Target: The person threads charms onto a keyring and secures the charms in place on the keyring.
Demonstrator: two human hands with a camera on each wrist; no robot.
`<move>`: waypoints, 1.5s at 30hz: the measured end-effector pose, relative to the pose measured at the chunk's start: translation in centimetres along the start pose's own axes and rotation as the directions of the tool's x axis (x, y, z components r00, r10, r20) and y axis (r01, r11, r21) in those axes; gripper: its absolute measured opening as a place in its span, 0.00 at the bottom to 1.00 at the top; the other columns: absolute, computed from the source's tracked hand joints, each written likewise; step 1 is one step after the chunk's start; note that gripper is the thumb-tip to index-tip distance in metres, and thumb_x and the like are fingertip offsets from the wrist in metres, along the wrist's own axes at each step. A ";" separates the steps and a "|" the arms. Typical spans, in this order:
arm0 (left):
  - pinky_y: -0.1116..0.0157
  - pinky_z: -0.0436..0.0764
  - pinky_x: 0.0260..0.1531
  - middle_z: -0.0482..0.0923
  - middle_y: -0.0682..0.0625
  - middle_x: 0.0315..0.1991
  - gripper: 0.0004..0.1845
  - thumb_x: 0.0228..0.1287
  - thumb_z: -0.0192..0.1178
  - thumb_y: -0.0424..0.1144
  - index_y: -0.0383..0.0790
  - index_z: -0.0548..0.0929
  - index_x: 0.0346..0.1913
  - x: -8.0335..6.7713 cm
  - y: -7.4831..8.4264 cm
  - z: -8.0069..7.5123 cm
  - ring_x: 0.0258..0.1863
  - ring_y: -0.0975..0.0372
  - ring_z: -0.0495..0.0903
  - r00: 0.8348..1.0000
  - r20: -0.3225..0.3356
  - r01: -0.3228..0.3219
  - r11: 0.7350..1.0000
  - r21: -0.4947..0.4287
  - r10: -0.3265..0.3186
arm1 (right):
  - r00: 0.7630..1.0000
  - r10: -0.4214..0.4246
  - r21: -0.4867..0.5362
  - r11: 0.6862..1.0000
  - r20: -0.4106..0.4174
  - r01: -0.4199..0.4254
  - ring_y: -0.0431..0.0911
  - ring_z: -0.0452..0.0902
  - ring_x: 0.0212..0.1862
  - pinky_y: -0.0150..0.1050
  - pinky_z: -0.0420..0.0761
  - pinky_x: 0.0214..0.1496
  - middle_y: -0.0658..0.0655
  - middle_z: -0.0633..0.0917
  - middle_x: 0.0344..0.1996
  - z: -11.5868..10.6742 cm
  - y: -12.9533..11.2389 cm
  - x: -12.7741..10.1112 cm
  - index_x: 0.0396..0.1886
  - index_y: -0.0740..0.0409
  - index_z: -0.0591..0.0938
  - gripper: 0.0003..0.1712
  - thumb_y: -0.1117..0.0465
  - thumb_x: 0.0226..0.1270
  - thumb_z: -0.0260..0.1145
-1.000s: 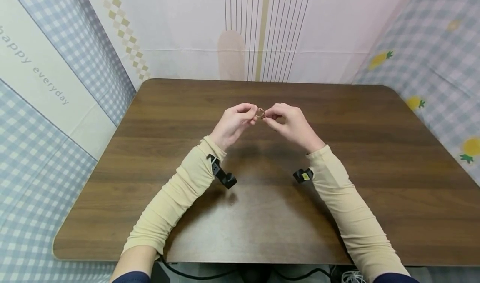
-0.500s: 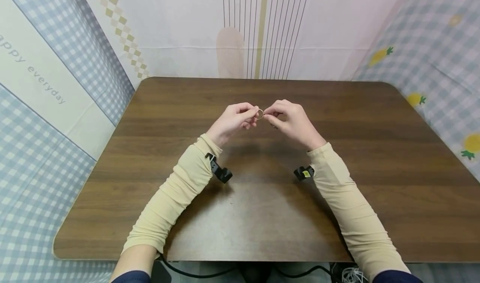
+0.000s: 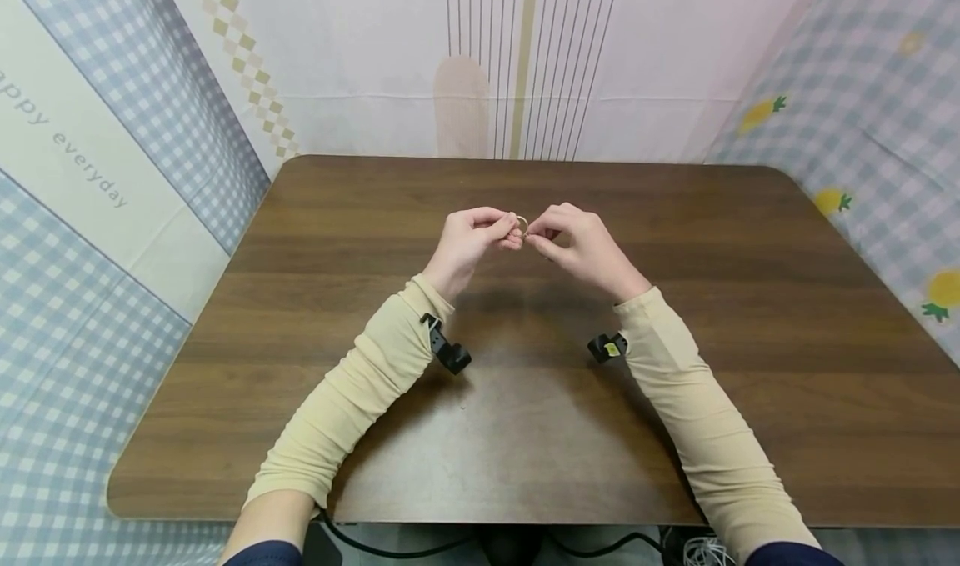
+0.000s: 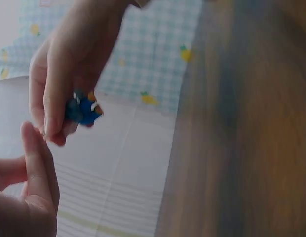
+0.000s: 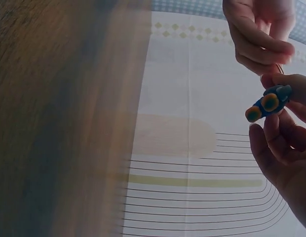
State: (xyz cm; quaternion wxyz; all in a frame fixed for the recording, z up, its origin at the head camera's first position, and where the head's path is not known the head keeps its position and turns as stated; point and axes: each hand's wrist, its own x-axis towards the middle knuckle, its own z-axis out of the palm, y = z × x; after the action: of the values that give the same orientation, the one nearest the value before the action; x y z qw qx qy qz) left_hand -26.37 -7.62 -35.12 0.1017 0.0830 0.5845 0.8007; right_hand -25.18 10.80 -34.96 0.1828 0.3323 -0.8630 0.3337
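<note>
A: What has changed over the last second?

B: Very little. In the head view the two hands were already together above the middle of the table [image 3: 750,316], and they are still there. The left hand [image 3: 467,245] has turned a touch, so its fingertips now sit closer against the ring [image 3: 521,225], and the gap between the hands has narrowed slightly. The right hand [image 3: 585,245] has barely shifted.

A: What does that say about the work?

B: It reads as fine fiddling with the ring, not a carry or a set-down. Nothing has been put on the table.

A: Are both hands gripping it?

B: Both pinch at it. The left holds the ring between thumb and forefinger; the right pinches the other side, and with it a small blue charm [image 5: 269,102].

A: How does that charm look?

B: Blue, with two round orange spots on one end, seen best from the right wrist. From the left wrist it shows as a blue and orange blob [image 4: 83,109] under the right hand's fingertips. The ring itself is thin and pale metal, held in the air well clear of the tabletop. Whether the charm is already on the ring cannot be told.
</note>
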 end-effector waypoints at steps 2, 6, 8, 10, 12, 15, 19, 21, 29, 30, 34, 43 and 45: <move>0.70 0.85 0.34 0.83 0.48 0.26 0.08 0.66 0.57 0.25 0.19 0.79 0.42 0.0 -0.2 0.2 0.25 0.64 0.84 1.000 -0.007 0.022 0.994 -0.104 -0.022 | 1.000 -0.006 -0.003 1.000 -0.016 0.006 0.45 0.75 0.35 0.33 0.73 0.39 0.56 0.84 0.28 0.0 0.0 0.0 0.34 0.62 0.85 0.02 0.68 0.62 0.68; 0.69 0.85 0.38 0.83 0.47 0.29 0.05 0.67 0.55 0.26 0.25 0.79 0.40 -0.1 -0.9 0.1 0.28 0.63 0.85 0.998 0.031 0.051 0.991 -0.126 -0.048 | 0.999 0.014 -0.009 1.000 -0.051 -0.015 0.46 0.76 0.34 0.37 0.75 0.38 0.57 0.85 0.27 0.0 0.2 -0.2 0.33 0.62 0.86 0.02 0.68 0.61 0.69; 0.70 0.84 0.34 0.82 0.49 0.28 0.06 0.68 0.56 0.28 0.25 0.79 0.41 0.0 -1.2 -0.3 0.27 0.64 0.84 0.996 0.066 0.058 0.998 -0.005 -0.057 | 0.997 0.035 -0.014 0.999 -0.065 -0.036 0.45 0.76 0.33 0.34 0.75 0.37 0.56 0.85 0.26 0.0 0.3 -0.3 0.33 0.62 0.87 0.02 0.68 0.60 0.69; 0.71 0.81 0.29 0.82 0.50 0.26 0.08 0.68 0.57 0.30 0.25 0.80 0.41 0.1 -1.4 -0.7 0.25 0.65 0.83 0.994 0.092 0.052 0.988 0.144 -0.066 | 0.996 0.052 -0.019 0.998 -0.073 -0.054 0.43 0.76 0.32 0.31 0.74 0.36 0.56 0.85 0.26 0.0 0.4 -0.5 0.33 0.62 0.87 0.03 0.67 0.60 0.69; 0.72 0.77 0.25 0.82 0.51 0.25 0.10 0.67 0.60 0.32 0.25 0.81 0.42 0.2 -1.4 -1.0 0.23 0.66 0.81 0.991 0.114 0.033 0.960 0.276 -0.066 | 0.995 0.058 -0.025 0.998 -0.079 -0.060 0.42 0.75 0.32 0.26 0.72 0.35 0.56 0.85 0.26 -0.1 0.4 -0.6 0.33 0.62 0.87 0.03 0.67 0.60 0.70; 0.74 0.74 0.21 0.81 0.50 0.24 0.11 0.65 0.62 0.34 0.26 0.83 0.41 0.2 -1.1 -1.1 0.20 0.66 0.78 0.992 0.118 0.008 0.940 0.340 -0.051 | 0.995 0.049 -0.031 0.998 -0.086 -0.052 0.42 0.76 0.32 0.24 0.72 0.36 0.56 0.85 0.26 -0.3 0.4 -0.5 0.34 0.62 0.87 0.03 0.68 0.60 0.69; 0.73 0.76 0.20 0.82 0.48 0.23 0.09 0.64 0.62 0.31 0.25 0.82 0.41 0.3 -0.7 -1.0 0.19 0.66 0.80 0.996 0.092 -0.011 0.971 0.237 -0.011 | 0.995 0.039 -0.032 0.999 -0.093 -0.042 0.44 0.76 0.33 0.24 0.71 0.36 0.57 0.85 0.26 -0.4 0.4 -0.3 0.33 0.63 0.88 0.03 0.68 0.59 0.70; 0.72 0.78 0.22 0.82 0.48 0.22 0.09 0.64 0.62 0.29 0.23 0.81 0.41 0.3 -0.6 -0.8 0.20 0.65 0.82 0.997 0.075 -0.023 0.986 0.164 0.011 | 0.994 0.040 -0.031 0.999 -0.097 -0.043 0.44 0.77 0.32 0.25 0.71 0.36 0.57 0.86 0.26 -0.4 0.4 -0.2 0.32 0.63 0.88 0.02 0.68 0.59 0.70; 0.69 0.84 0.30 0.85 0.49 0.25 0.03 0.64 0.60 0.26 0.28 0.82 0.37 0.1 -1.6 0.1 0.24 0.64 0.85 1.000 0.002 0.014 0.998 -0.057 -0.014 | 0.996 0.022 -0.047 0.999 -0.085 -0.027 0.47 0.78 0.34 0.32 0.74 0.37 0.57 0.87 0.27 0.1 0.5 -0.7 0.31 0.63 0.88 0.02 0.70 0.58 0.70; 0.69 0.85 0.32 0.85 0.49 0.26 0.03 0.64 0.60 0.27 0.29 0.82 0.37 0.0 -1.7 0.1 0.25 0.64 0.86 1.000 0.001 0.026 0.997 -0.078 -0.026 | 0.996 0.028 -0.048 0.998 -0.083 -0.032 0.47 0.78 0.34 0.32 0.74 0.37 0.57 0.86 0.27 0.1 0.5 -0.7 0.31 0.63 0.88 0.02 0.69 0.58 0.70; 0.68 0.86 0.34 0.85 0.48 0.27 0.03 0.64 0.60 0.26 0.28 0.82 0.37 0.1 -1.9 0.1 0.26 0.63 0.86 1.000 0.004 0.019 0.996 -0.092 -0.018 | 0.994 0.098 -0.012 0.995 -0.039 -0.099 0.45 0.78 0.34 0.32 0.76 0.39 0.56 0.85 0.28 0.0 0.7 -0.8 0.32 0.62 0.86 0.03 0.66 0.62 0.68; 0.58 0.86 0.30 0.84 0.39 0.26 0.07 0.62 0.63 0.30 0.26 0.83 0.38 0.9 -1.0 -1.8 0.19 0.60 0.83 0.999 0.034 0.022 0.909 0.417 -0.040 | 0.914 0.319 0.050 0.939 0.250 -0.341 0.45 0.74 0.28 0.34 0.74 0.30 0.57 0.82 0.28 -0.9 2.2 -0.6 0.39 0.57 0.82 0.06 0.60 0.67 0.65; 0.56 0.86 0.32 0.85 0.37 0.28 0.07 0.61 0.64 0.32 0.29 0.85 0.36 1.0 -0.6 -2.4 0.19 0.59 0.83 0.996 0.050 0.034 0.809 0.587 -0.079 | 0.897 0.310 0.057 0.937 0.315 -0.343 0.45 0.75 0.28 0.34 0.76 0.31 0.58 0.82 0.29 -0.8 2.6 -0.6 0.42 0.59 0.83 0.08 0.61 0.68 0.65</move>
State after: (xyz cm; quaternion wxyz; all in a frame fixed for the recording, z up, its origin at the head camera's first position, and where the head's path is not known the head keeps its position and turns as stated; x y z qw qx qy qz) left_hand -27.89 -9.35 -36.41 0.1159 0.1216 0.8008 0.5749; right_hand -26.48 13.07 -35.88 -0.0282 0.2393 -0.9042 0.3527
